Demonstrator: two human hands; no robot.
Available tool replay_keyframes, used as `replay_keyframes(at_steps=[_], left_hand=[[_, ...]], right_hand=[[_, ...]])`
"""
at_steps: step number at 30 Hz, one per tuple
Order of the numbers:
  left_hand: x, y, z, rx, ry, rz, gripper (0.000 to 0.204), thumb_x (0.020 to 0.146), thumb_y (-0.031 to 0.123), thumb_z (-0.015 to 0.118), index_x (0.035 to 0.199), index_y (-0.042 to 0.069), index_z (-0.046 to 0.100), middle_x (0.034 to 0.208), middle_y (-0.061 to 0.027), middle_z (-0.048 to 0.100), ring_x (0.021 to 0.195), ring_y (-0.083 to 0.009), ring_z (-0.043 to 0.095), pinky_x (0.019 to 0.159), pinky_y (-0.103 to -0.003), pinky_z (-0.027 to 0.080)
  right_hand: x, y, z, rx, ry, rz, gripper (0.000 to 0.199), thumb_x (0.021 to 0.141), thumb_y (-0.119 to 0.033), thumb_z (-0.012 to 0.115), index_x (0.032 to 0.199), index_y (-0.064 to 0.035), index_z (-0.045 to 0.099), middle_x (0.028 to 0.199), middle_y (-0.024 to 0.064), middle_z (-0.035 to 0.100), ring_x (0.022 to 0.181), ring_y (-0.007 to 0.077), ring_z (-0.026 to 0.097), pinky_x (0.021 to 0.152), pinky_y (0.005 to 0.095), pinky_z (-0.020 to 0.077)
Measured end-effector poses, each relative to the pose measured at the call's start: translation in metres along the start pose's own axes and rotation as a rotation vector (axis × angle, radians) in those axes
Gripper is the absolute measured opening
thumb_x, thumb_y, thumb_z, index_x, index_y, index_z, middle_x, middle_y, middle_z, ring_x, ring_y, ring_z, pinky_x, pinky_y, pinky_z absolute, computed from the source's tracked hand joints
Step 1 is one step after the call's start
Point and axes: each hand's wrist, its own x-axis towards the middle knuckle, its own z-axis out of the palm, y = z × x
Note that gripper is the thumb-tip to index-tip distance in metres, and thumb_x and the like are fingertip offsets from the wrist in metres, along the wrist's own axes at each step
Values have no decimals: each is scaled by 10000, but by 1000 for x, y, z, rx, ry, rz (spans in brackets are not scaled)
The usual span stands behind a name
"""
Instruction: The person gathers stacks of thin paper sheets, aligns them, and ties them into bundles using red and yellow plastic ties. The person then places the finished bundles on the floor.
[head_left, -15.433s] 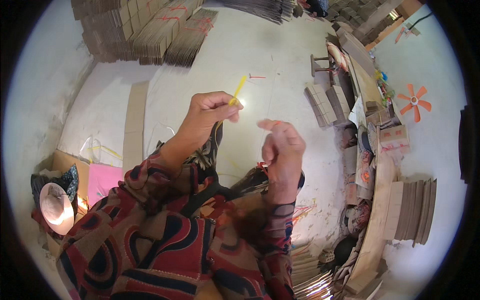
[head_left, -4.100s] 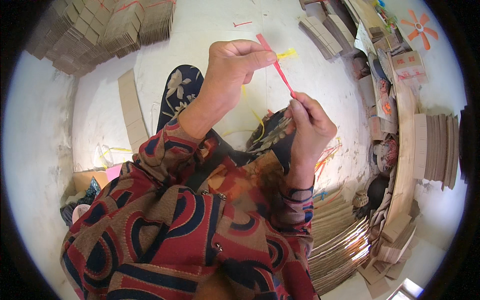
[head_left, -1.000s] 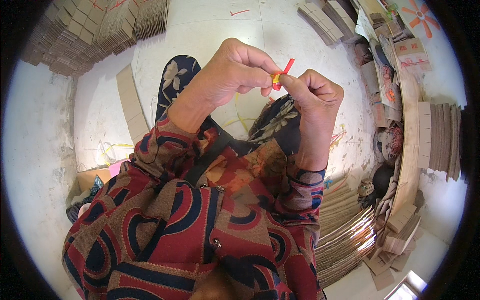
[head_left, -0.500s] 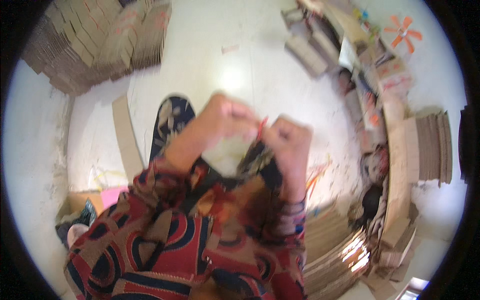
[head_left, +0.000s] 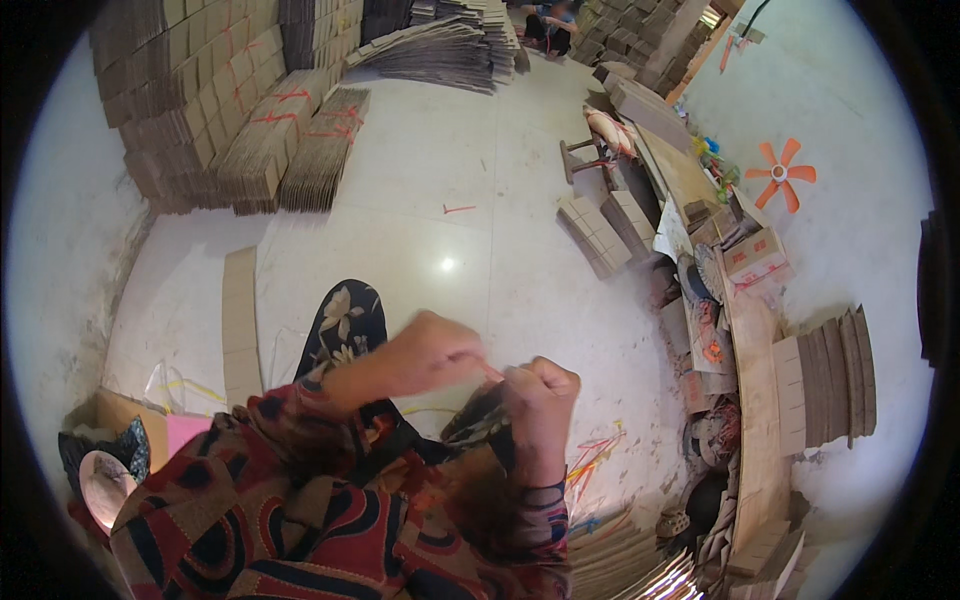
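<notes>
My left hand (head_left: 432, 350) and my right hand (head_left: 540, 392) are raised close together in front of my lap, both closed. A short red strand (head_left: 491, 372) runs between their fingertips, pinched from both sides. It looks like plastic tying string, but most of it is hidden in the fingers. Below the hands are my patterned sleeves and my dark floral trouser leg (head_left: 345, 325).
Tied cardboard bundles (head_left: 275, 130) are stacked at the far left. A long cardboard strip (head_left: 240, 320) lies on the floor at left. Loose coloured strings (head_left: 595, 458) lie at right, near a cluttered wooden bench (head_left: 755, 400). Another person (head_left: 550, 25) is at the far end.
The view has tilted up, bringing more of the far room into sight, so my hands appear lower. The red strand is still between my hands, with less of it showing.
</notes>
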Motion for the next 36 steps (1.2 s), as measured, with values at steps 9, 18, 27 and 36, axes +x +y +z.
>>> replay_keyframes(at_steps=[9, 18, 27, 36], left_hand=[[-25, -10, -22, -191, -91, -85, 97, 765, 86, 596, 797, 4, 636, 578, -58, 547, 474, -81, 465, 462, -238, 362], [-61, -19, -28, 500, -320, 199, 170, 837, 178, 573, 754, 34, 607, 644, -87, 578, 550, -214, 555, 474, -288, 411], [-54, -17, -57, 13, 197, -45, 134, 844, 117, 552, 814, 1, 612, 693, -79, 581, 581, -175, 525, 533, -273, 394], [-41, 19, -22, -149, -5, 391, 130, 850, 146, 565, 882, 26, 603, 775, -93, 578, 695, -249, 541, 606, -310, 429]], right_hand=[[-7, 3, -3, 81, -27, 148, 267, 766, -19, 623, 558, -87, 471, 493, -56, 407, 393, 27, 302, 367, 194, 217], [-16, 13, -6, 108, -123, 109, 248, 702, 8, 658, 548, -70, 481, 507, -51, 429, 423, 27, 321, 419, 188, 256], [2, -2, -13, -805, -248, -413, 185, 874, -109, 518, 879, 51, 610, 812, 94, 635, 675, 167, 586, 595, 292, 459], [-12, 72, 61, 762, -783, 629, 684, 809, -417, 615, 1301, -6, 378, 995, 224, 593, 677, 145, 595, 445, 192, 408]])
